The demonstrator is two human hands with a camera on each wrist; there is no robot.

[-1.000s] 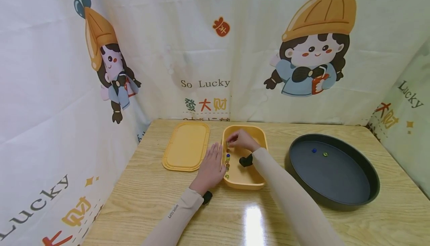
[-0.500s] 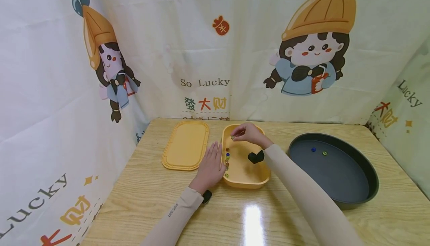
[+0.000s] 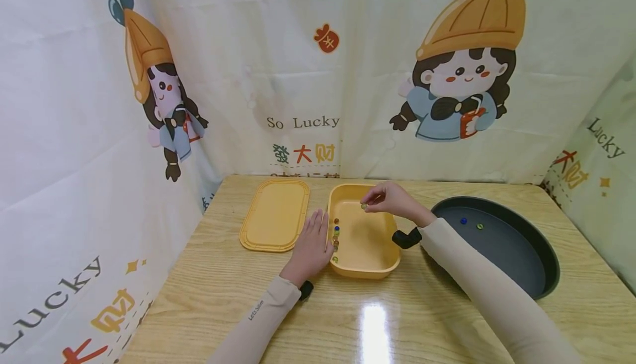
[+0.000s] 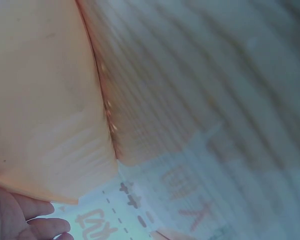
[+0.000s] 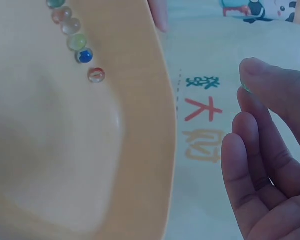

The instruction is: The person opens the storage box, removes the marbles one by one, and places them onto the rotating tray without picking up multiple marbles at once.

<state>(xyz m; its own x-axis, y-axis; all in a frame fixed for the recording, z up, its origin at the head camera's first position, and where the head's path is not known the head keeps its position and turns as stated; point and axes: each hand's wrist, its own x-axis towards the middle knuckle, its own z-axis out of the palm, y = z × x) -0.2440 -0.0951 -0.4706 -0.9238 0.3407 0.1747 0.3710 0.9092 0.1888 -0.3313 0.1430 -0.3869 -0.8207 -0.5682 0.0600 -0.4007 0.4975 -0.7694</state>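
My right hand (image 3: 395,201) pinches a greenish glass marble (image 3: 364,206) between thumb and fingertips, over the right part of the yellow plastic box (image 3: 365,273). Mostly hidden by the thumb in the right wrist view, only a sliver of that marble (image 5: 246,88) shows. Against the box's left rim lies my left hand (image 3: 313,245), fingers straight and pointing away from me. Inside the box, several marbles form a line along the left wall, among them a blue marble (image 5: 84,55) and a red-and-clear marble (image 5: 96,75).
To the right stands a round dark grey pan (image 3: 502,264), holding a blue marble (image 3: 464,221) and a yellow-green marble (image 3: 480,226). A flat yellow lid (image 3: 275,215) lies left of the box on the wooden table (image 3: 208,292). A printed curtain (image 3: 367,104) hangs behind.
My right hand has lifted the greenish marble from the box's left side and carried it rightward. My left hand has stayed at the rim.
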